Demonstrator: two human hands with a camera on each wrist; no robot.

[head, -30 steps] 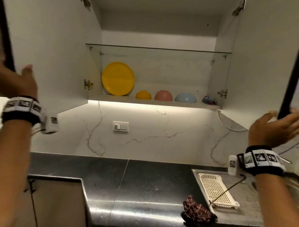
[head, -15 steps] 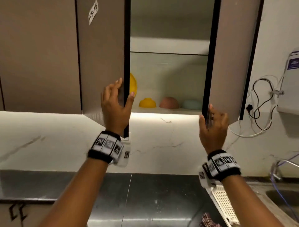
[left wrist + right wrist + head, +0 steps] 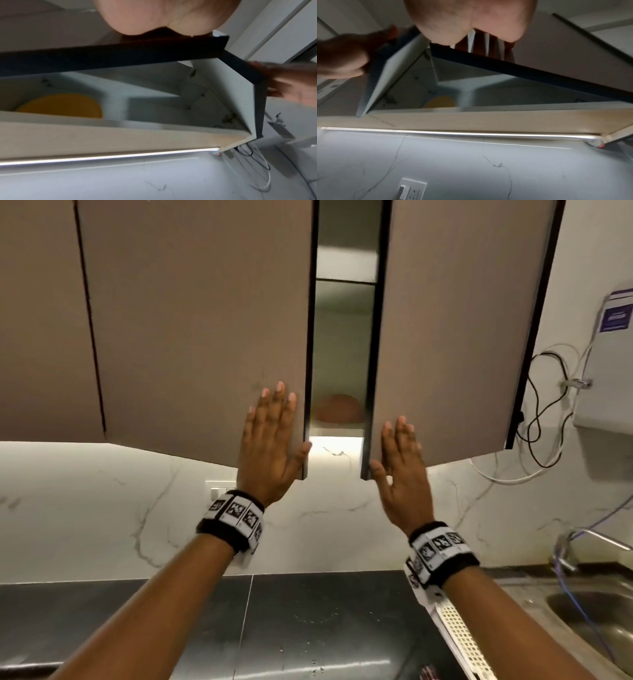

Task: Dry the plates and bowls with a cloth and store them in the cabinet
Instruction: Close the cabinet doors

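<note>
The wall cabinet's two brown doors stand nearly closed, with a narrow gap between them. My left hand (image 3: 274, 436) presses flat with straight fingers on the left door (image 3: 205, 337) near its lower inner corner. My right hand (image 3: 400, 460) lies flat on the right door (image 3: 445, 337) the same way. Through the gap a pink bowl (image 3: 337, 409) shows on the lower shelf. The yellow plate (image 3: 63, 106) leans inside at the back, seen from below in the left wrist view and the yellow plate (image 3: 440, 103) in the right wrist view. The checked cloth (image 3: 430, 674) lies on the counter at the bottom edge.
A dark counter (image 3: 308, 628) runs below. A white perforated tray (image 3: 459, 642) sits beside a steel sink (image 3: 596, 621) with a tap (image 3: 568, 546) at the right. Cables (image 3: 544, 412) and a wall unit (image 3: 609, 364) hang right of the cabinet. A wall socket (image 3: 410, 190) is on the marble backsplash.
Both doors swung inward from wide open to almost closed. My hands moved from the door edges to flat on the door fronts, and the gap narrowed, hiding most of the dishes.
</note>
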